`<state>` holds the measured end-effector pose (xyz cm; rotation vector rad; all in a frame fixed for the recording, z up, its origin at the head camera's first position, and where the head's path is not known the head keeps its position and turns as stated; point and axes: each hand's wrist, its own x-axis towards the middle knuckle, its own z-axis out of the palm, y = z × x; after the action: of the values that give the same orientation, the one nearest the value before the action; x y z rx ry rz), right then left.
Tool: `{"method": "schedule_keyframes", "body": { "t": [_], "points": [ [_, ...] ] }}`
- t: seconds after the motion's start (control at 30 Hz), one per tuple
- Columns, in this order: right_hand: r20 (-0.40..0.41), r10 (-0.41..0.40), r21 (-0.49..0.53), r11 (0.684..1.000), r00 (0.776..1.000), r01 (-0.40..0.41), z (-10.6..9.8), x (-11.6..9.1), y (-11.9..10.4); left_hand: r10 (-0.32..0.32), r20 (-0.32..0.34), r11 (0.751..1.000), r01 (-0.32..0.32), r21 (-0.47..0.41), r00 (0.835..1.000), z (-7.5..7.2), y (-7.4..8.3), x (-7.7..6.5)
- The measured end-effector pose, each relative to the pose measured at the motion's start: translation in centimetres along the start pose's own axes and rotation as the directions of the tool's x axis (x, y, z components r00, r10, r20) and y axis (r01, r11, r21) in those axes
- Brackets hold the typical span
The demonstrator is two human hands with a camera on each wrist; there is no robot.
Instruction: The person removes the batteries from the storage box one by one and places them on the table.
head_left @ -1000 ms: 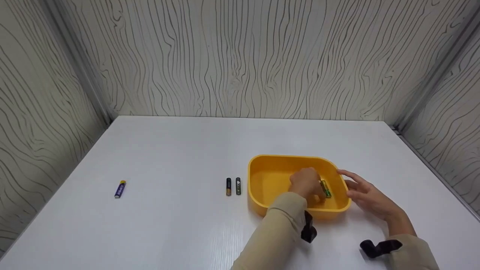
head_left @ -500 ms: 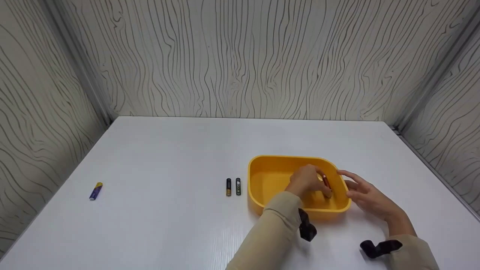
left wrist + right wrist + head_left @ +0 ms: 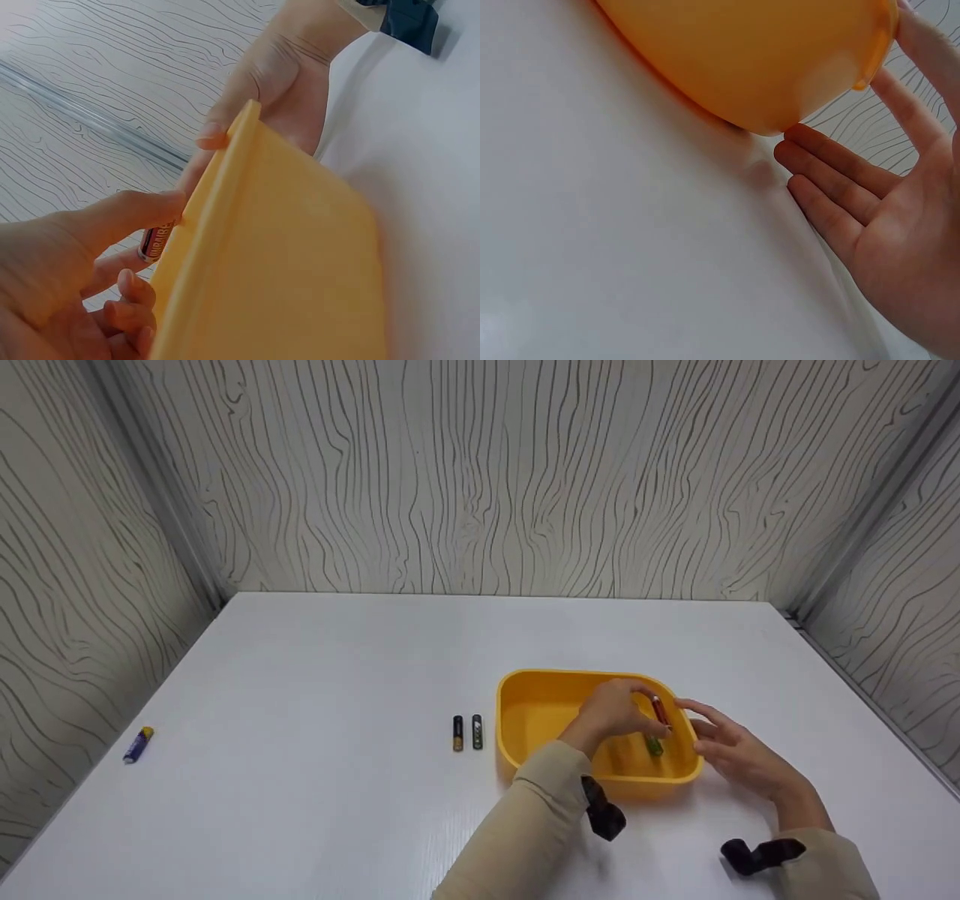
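Observation:
My left hand is inside the yellow plastic bin, pinching a red battery between thumb and fingers near the right wall. In the left wrist view the battery shows dark with lettering, partly hidden by the fingers. A green battery lies on the bin floor below this hand. My right hand touches the outside of the bin's right end with its fingertips. The right wrist view shows its fingers nearly straight against the bin wall.
Left of the bin, a black-and-copper battery and a dark grey battery lie side by side on the white table. A purple-and-yellow battery is near the table's left edge. Patterned panels enclose the back and sides.
The purple battery has rolled left across the table. My left hand has picked up the red battery and raised it toward the bin's far right corner. The right hand stays in place.

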<state>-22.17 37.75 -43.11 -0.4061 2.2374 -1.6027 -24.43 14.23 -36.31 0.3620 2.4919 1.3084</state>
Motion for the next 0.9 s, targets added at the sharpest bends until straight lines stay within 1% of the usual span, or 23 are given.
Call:
{"method": "schedule_keyframes", "body": {
  "t": [0.27, 0.47, 0.53, 0.63, 0.73, 0.9],
  "points": [
    [-0.002, -0.002, -0.018, 1.0, 1.0, 0.002, 0.0, -0.1, -0.1, 0.055, 0.018, 0.998, -0.055, 0.013, 0.998, -0.9, 0.0, -0.6],
    [0.004, -0.014, -0.005, 1.0, 1.0, 0.014, 0.1, 0.0, 0.0, 0.119, 0.035, 0.993, -0.119, -0.006, 0.992, -1.6, -0.2, -1.0],
    [0.006, -0.018, 0.007, 1.0, 1.0, 0.018, 0.1, 0.0, 0.0, 0.132, 0.038, 0.991, -0.132, -0.013, 0.99, -2.0, -0.1, -1.2],
    [0.013, -0.028, 0.015, 0.999, 1.0, 0.028, 0.0, 0.0, 0.1, 0.134, 0.043, 0.991, -0.133, -0.027, 0.99, -2.6, -0.1, -1.5],
    [0.02, -0.036, 0.031, 0.999, 0.999, 0.035, 0.0, 0.0, 0.1, 0.135, 0.042, 0.991, -0.134, -0.02, 0.99, -3.2, -0.2, -1.7],
    [0.022, -0.036, 0.027, 0.999, 0.999, 0.035, 0.0, 0.0, 0.1, 0.138, 0.042, 0.99, -0.137, -0.012, 0.99, -4.0, -0.5, -2.0]
  ]
}}
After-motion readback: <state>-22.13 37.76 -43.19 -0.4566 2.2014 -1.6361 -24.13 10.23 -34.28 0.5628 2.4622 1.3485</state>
